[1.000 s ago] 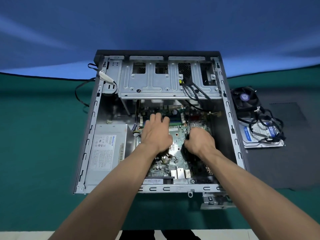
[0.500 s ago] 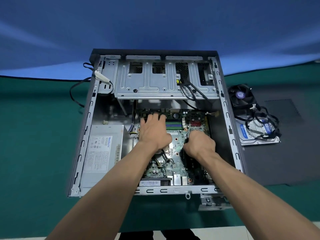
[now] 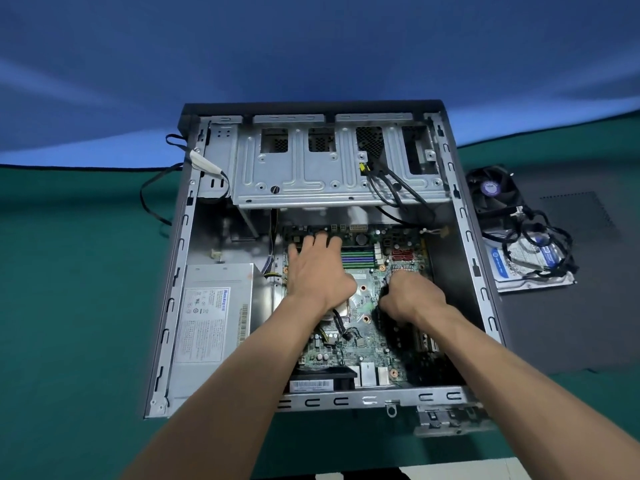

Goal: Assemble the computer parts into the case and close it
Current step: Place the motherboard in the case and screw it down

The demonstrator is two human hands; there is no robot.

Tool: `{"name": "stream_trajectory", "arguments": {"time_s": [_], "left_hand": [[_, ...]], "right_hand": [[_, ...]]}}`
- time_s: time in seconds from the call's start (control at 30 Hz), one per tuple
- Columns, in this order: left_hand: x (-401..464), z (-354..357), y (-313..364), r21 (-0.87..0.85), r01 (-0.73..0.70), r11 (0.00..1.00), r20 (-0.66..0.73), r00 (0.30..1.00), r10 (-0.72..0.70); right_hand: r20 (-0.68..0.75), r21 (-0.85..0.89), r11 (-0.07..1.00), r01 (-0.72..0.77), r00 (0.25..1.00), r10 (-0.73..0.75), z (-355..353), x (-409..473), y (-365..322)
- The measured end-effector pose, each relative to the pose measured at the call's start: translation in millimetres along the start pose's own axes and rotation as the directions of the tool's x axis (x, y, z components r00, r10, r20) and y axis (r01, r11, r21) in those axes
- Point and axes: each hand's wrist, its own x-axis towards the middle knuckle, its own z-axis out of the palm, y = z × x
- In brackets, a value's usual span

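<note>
My left hand lies flat, fingers extended, pressing the far-left part of the motherboard; my right hand rests fingers curled on its right side; whether it grips anything cannot be determined. The motherboard sits inside the open case, beside the power supply; a fan and hard drive lie outside, right.

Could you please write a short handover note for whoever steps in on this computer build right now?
Left hand: flat, fingers straight, pressing on the motherboard near its far edge.
Right hand: curled on the board's right side; what it holds is hidden.
Done: motherboard lies inside the open case; power supply sits at the case's left.
Left: cooler fan and hard drive, with tangled cables, lie outside on the dark side panel to the right. Fit them, then close the case.
</note>
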Motion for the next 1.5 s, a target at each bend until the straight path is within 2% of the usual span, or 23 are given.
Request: {"name": "stream_trajectory", "arguments": {"time_s": [0.1,0.23,0.33,0.4,0.47,0.57,0.67,0.73,0.77,0.87,0.93,1.17,1.27,1.33,1.43,1.5], "left_hand": [[0.5,1.1,-1.2,0.029,-0.002,1.000,0.004,1.000,0.002],[-0.8,2.7,-1.0,0.061,0.001,0.998,0.016,1.000,-0.002],[-0.8,2.2,-2.7,0.058,-0.004,0.998,0.022,1.000,0.002],[-1.3,1.2,-4.1,0.052,-0.006,0.999,0.029,1.000,0.005],[-2.5,0.4,-5.4,0.050,-0.010,0.999,0.032,0.999,0.009],[-6.6,0.9,-6.0,0.053,-0.022,0.998,0.027,0.999,0.020],[-11.5,-0.5,-7.0,0.036,-0.027,0.999,0.025,0.999,0.026],[-14.8,-3.3,-7.3,0.023,-0.025,0.999,0.020,1.000,0.024],[-16.4,-4.7,-7.2,0.016,-0.021,1.000,0.016,1.000,0.021],[-20.5,-6.9,-7.3,0.008,-0.021,1.000,0.010,1.000,0.021],[-22.8,-7.1,-8.5,0.005,-0.024,1.000,0.008,1.000,0.024],[-15.2,-13.1,0.2,-0.025,0.039,0.999,-0.033,0.999,-0.040],[-11.5,-20.2,9.9,-0.035,0.094,0.995,-0.016,0.995,-0.095],[-11.0,-28.1,21.6,-0.069,0.072,0.995,-0.056,0.996,-0.075],[-14.6,-43.5,53.3,-0.130,-0.051,0.990,-0.194,0.981,0.025],[-16.5,-52.9,78.4,-0.154,-0.124,0.980,-0.261,0.962,0.081]], "right_hand": [[-0.023,0.000,1.000,-0.007,1.000,0.007,2.1,-3.0,-0.6],[-0.133,-0.072,0.997,0.011,0.991,-0.021,-0.5,-10.6,-0.3],[-0.211,-0.079,0.994,0.074,0.973,-0.089,-8.4,-19.3,1.4],[-0.282,-0.039,0.985,0.166,0.944,-0.170,-14.3,-27.9,3.7],[-0.366,0.055,0.958,0.280,0.899,-0.242,-23.6,-40.1,7.6],[-0.505,0.258,0.867,0.426,0.825,-0.255,-38.4,-62.7,15.9],[-0.728,0.213,0.852,0.478,0.659,-0.188,-45.3,-79.5,24.4],[-0.806,0.222,0.873,0.434,0.585,-0.085,-46.6,-83.7,33.5],[-0.798,0.243,0.891,0.384,0.601,-0.042,-44.9,-82.8,39.1],[-0.579,0.387,0.903,0.190,0.811,0.078,-38.2,-76.7,51.9],[-0.464,0.433,0.896,0.097,0.876,0.129,-35.9,-70.2,50.3],[-0.457,0.427,0.904,0.032,0.870,0.186,-43.2,-49.4,46.2],[-0.464,0.411,0.909,0.068,0.874,0.144,-47.8,-41.9,46.5],[-0.481,0.411,0.904,0.117,0.870,0.106,-48.6,-39.4,48.6],[-0.458,0.523,0.829,0.197,0.886,0.078,-48.5,-39.7,60.7],[-0.429,0.659,0.708,0.254,0.900,0.076,-46.2,-39.6,75.5]]}}
